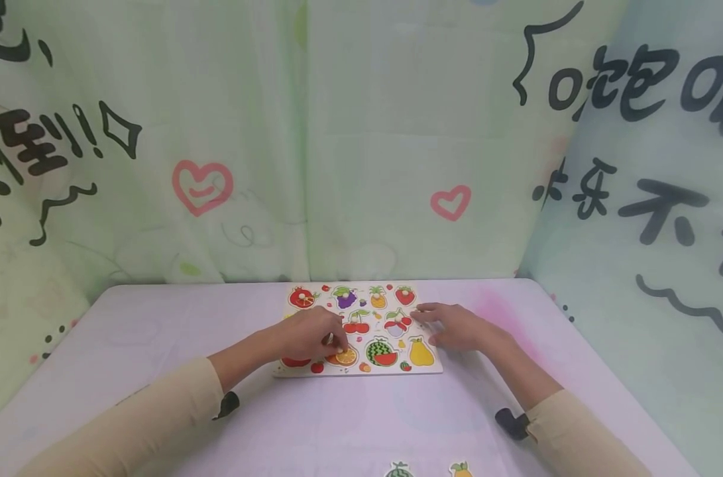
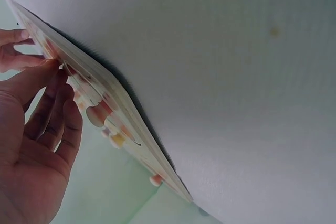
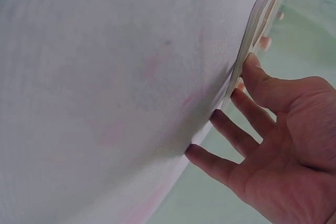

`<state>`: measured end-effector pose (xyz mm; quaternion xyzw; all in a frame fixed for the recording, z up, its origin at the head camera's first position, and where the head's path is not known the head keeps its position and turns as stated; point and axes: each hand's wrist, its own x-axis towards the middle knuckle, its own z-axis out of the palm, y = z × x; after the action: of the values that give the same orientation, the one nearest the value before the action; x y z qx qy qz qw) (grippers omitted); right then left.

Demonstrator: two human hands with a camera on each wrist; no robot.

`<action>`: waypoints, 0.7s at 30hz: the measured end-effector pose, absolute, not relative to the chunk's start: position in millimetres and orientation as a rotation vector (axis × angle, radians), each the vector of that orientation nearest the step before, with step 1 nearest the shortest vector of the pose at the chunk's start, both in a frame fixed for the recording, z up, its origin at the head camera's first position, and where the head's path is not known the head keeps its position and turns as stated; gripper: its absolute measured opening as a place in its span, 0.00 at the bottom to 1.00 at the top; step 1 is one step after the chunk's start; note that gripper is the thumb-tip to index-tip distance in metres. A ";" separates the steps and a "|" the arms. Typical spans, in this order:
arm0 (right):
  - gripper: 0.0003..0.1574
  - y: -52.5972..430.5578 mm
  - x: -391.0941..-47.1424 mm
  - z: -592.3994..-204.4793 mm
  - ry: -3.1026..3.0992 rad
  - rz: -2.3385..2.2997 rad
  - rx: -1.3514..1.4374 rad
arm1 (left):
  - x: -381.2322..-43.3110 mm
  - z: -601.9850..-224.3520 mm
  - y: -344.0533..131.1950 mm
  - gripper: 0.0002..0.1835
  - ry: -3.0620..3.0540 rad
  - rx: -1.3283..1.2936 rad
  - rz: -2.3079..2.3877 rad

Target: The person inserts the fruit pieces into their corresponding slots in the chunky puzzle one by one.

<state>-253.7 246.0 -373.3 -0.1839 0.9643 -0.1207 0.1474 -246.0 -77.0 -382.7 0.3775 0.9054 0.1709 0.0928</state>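
A white wooden fruit puzzle board [image 1: 373, 341] lies flat at the table's far side, its knobbed pieces set in rows. My left hand [image 1: 313, 333] reaches over its left part and pinches the orange piece [image 1: 348, 358] between thumb and forefinger; the hand hides part of that piece. In the left wrist view, the thumb and forefinger [image 2: 42, 72] meet at the board's surface, and the other fingers hang loosely bent. My right hand [image 1: 459, 326] touches the board's right edge with its thumb and forefinger, the remaining fingers spread towards the tabletop [image 3: 131, 103].
Watermelon [image 1: 382, 352], pear [image 1: 421, 352], grape [image 1: 345, 298] and strawberry [image 1: 405, 295] pieces sit on the board. Close to me, a loose watermelon piece [image 1: 399, 471] and a yellow fruit piece [image 1: 460, 470] are cut off by the frame. A printed curtain [image 1: 397, 132] hangs behind the table.
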 end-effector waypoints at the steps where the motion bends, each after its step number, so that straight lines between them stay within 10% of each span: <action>1: 0.39 245.9 -253.7 -373.1 2.775 -0.348 -0.529 | -245.5 -382.3 -76.8 0.07 2.685 1.125 0.513; 21: 0.39 245.4 -253.7 -373.0 2.778 -0.327 -0.527 | -238.7 -384.9 -76.2 0.07 2.771 1.172 0.374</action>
<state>-253.7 245.4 -373.0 -0.1832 0.9653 -0.1138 0.1472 -238.7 -76.2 -384.9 0.3860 0.9126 0.1231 0.0551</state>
